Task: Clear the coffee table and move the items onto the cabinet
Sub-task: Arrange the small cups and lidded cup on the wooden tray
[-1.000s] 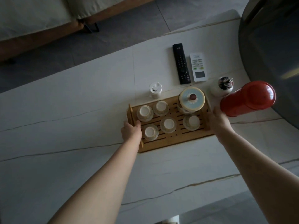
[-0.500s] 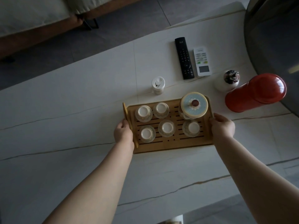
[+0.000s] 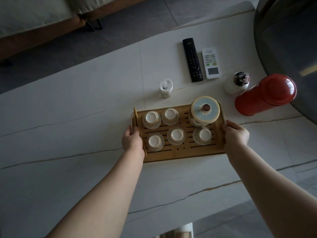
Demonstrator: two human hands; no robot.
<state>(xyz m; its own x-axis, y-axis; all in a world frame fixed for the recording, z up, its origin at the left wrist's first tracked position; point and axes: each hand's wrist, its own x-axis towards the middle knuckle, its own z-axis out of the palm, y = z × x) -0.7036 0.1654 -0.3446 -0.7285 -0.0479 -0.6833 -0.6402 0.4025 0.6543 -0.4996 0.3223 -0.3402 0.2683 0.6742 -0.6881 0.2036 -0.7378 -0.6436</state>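
A slatted wooden tea tray point(image 3: 181, 150) is near the middle of the white marble coffee table point(image 3: 68, 117). It carries several upturned small cups point(image 3: 176, 135) and a lidded teapot point(image 3: 205, 109) at its far right corner. My left hand point(image 3: 132, 140) grips the tray's left handle and my right hand point(image 3: 235, 134) grips its right end. Behind the tray on the table lie a black remote point(image 3: 192, 60), a white remote point(image 3: 211, 62), a small white jar point(image 3: 165, 88), a round white pot point(image 3: 237, 83) and a tall red canister point(image 3: 265, 95).
A large dark round object point(image 3: 288, 48) overhangs the table's right end, close to the red canister. A sofa point(image 3: 34, 16) on dark legs stands across the grey floor beyond the table. The table's near edge runs below my forearms.
Both hands have closed on the tray's two ends. The tray has swung square to me and come slightly nearer, away from the small white jar.
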